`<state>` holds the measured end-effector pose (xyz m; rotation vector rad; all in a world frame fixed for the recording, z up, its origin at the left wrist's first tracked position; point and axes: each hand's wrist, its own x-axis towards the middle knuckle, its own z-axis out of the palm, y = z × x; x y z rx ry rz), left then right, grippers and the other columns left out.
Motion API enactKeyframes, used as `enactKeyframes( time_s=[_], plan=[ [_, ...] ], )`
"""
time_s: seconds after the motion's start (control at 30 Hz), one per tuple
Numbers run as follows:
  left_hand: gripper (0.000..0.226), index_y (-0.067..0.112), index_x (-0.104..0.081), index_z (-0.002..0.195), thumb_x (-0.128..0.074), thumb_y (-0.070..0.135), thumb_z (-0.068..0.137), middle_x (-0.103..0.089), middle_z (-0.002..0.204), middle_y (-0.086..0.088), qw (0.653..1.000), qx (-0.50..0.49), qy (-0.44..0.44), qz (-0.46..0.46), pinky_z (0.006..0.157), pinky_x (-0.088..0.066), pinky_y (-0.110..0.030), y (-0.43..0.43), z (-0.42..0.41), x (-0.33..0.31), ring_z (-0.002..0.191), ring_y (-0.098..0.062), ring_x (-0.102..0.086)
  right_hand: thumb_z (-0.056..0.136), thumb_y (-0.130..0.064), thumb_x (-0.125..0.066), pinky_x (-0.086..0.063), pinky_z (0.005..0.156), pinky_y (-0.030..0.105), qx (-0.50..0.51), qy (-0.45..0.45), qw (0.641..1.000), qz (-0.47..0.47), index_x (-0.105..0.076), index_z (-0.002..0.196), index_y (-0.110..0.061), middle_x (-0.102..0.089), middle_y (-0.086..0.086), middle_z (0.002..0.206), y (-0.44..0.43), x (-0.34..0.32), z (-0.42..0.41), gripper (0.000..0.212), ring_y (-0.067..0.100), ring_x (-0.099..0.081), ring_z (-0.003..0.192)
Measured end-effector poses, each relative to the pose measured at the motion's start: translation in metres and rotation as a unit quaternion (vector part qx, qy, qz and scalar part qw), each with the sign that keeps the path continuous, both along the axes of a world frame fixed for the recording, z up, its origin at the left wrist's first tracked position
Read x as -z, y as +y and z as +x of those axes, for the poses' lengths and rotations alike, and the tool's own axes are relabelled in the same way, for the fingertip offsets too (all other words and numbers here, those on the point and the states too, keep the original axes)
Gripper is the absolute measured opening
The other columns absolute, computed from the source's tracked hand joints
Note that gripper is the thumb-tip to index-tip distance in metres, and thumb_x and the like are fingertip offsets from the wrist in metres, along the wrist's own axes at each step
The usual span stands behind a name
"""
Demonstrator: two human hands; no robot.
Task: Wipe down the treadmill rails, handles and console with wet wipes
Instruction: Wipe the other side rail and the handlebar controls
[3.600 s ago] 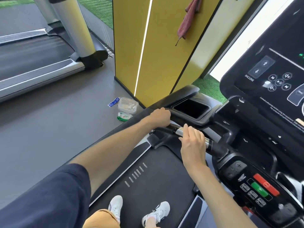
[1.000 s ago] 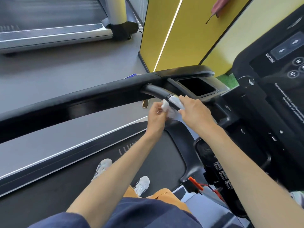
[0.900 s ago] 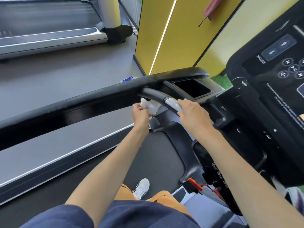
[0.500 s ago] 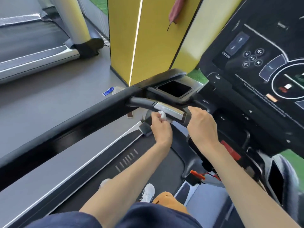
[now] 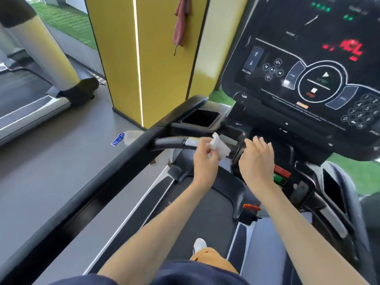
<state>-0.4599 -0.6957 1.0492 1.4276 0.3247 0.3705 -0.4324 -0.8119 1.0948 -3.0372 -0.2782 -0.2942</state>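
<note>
I stand on the treadmill belt facing its black console (image 5: 308,75). My left hand (image 5: 205,161) pinches a crumpled white wet wipe (image 5: 220,146) against the front handle (image 5: 174,141), a black bar with a silver sensor band, just below the cup holder (image 5: 200,118). My right hand (image 5: 257,159) sits at the handle's right end beside the console base, its fingers loosely spread and holding nothing. The long black left rail (image 5: 102,182) runs from the handle back toward me.
Red and green buttons (image 5: 281,175) and an orange safety clip (image 5: 250,207) lie under my right wrist. On the floor left of the rail are a wipes pack (image 5: 131,136) and a blue packet (image 5: 118,138). A yellow pillar (image 5: 154,58) and another treadmill (image 5: 30,93) stand beyond.
My left hand has slid the wipe rightward along the handle over the silver band. My right hand has let go of the handle and spread its fingers. My view has swung up toward the console.
</note>
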Motion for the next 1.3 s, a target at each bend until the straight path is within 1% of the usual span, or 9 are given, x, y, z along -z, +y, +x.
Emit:
enactKeyframes(
  time_s=[0.07,0.2,0.3,0.5,0.73,0.8,0.9,1.07,1.3],
  plan=[
    [0.013,0.019,-0.050,0.086,-0.046,0.015,0.097,-0.054,0.068,0.006,0.998,-0.060,0.006,-0.019,0.061,-0.045,-0.036,0.029,0.018,-0.010,0.066,-0.014,-0.051,0.096,-0.008,-0.044,-0.014,0.118,0.045,0.017,0.015,1.000,0.009,-0.054,0.130,-0.001,-0.058,0.015,0.131,-0.003,-0.002,0.000,0.036,0.029,-0.045,0.130],
    [0.019,0.015,-0.065,0.096,-0.046,0.014,0.095,-0.059,0.073,-0.003,0.903,0.012,0.021,0.428,0.056,-0.040,-0.034,0.049,0.055,-0.013,0.074,-0.024,-0.051,0.097,-0.009,-0.042,0.001,0.118,0.040,0.008,0.031,0.999,-0.010,-0.046,0.138,-0.003,-0.052,0.012,0.139,-0.005,-0.005,-0.004,0.042,0.022,-0.037,0.138],
    [0.022,0.013,-0.072,0.080,-0.058,-0.003,0.073,-0.063,0.074,-0.003,0.830,0.087,-0.113,0.540,0.058,-0.032,-0.027,0.018,0.066,-0.006,0.066,-0.025,-0.055,0.097,-0.012,-0.044,0.000,0.118,0.040,0.008,0.042,0.999,-0.024,-0.039,0.142,-0.005,-0.044,0.010,0.146,-0.005,-0.010,-0.006,0.047,0.021,-0.028,0.142],
    [0.026,0.003,-0.058,0.074,-0.046,-0.016,0.060,-0.060,0.064,-0.009,0.801,0.193,-0.207,0.527,0.056,-0.044,-0.034,0.010,0.056,0.005,0.054,-0.032,-0.055,0.098,-0.012,-0.041,0.000,0.119,0.040,0.010,0.072,0.997,-0.019,-0.035,0.145,-0.006,-0.037,0.007,0.151,-0.007,-0.011,-0.002,0.047,0.020,-0.021,0.145],
    [0.013,-0.003,-0.067,0.089,-0.054,-0.005,0.090,-0.068,0.106,-0.016,0.604,0.226,-0.455,0.615,0.090,-0.050,-0.038,0.066,0.045,0.021,0.109,-0.030,-0.059,0.096,-0.010,-0.043,-0.002,0.118,0.040,0.003,0.062,0.998,-0.016,-0.036,0.143,-0.005,-0.039,0.008,0.149,-0.006,-0.011,-0.006,0.048,0.021,-0.022,0.144],
    [0.014,0.000,-0.067,0.094,-0.062,-0.009,0.084,-0.068,0.105,-0.012,0.619,0.173,-0.452,0.618,0.083,-0.053,-0.036,0.078,0.047,0.014,0.102,-0.028,-0.061,0.095,-0.009,-0.044,-0.002,0.118,0.039,0.002,0.065,0.998,-0.014,-0.038,0.142,-0.005,-0.041,0.008,0.147,-0.007,-0.011,-0.006,0.047,0.021,-0.023,0.144],
    [0.025,0.002,-0.068,0.093,-0.060,-0.015,0.076,-0.069,0.099,-0.006,0.715,0.075,-0.364,0.592,0.061,-0.052,-0.035,0.059,0.052,0.004,0.083,-0.026,-0.058,0.094,-0.007,-0.043,-0.003,0.118,0.037,0.006,0.060,0.998,-0.002,-0.044,0.136,-0.005,-0.048,0.008,0.140,-0.007,-0.012,-0.005,0.042,0.022,-0.027,0.141],
    [0.034,0.000,-0.067,0.093,-0.037,-0.011,0.082,-0.065,0.094,-0.007,0.708,0.158,-0.340,0.599,0.059,-0.040,-0.031,0.025,0.036,0.022,0.073,-0.023,-0.046,0.095,-0.007,-0.043,-0.001,0.118,0.037,0.009,0.070,0.997,0.013,-0.041,0.140,-0.003,-0.046,0.009,0.143,-0.007,-0.015,-0.008,0.045,0.023,-0.025,0.143],
    [0.021,0.005,-0.065,0.085,-0.048,-0.003,0.077,-0.057,0.084,-0.004,0.547,0.237,-0.402,0.695,0.066,-0.039,-0.031,0.062,0.044,0.046,0.078,-0.021,-0.040,0.092,-0.005,-0.042,-0.004,0.118,0.037,0.025,0.065,0.997,0.037,-0.049,0.133,-0.001,-0.054,0.012,0.133,-0.004,-0.012,-0.005,0.042,0.025,-0.031,0.140]
  ],
)
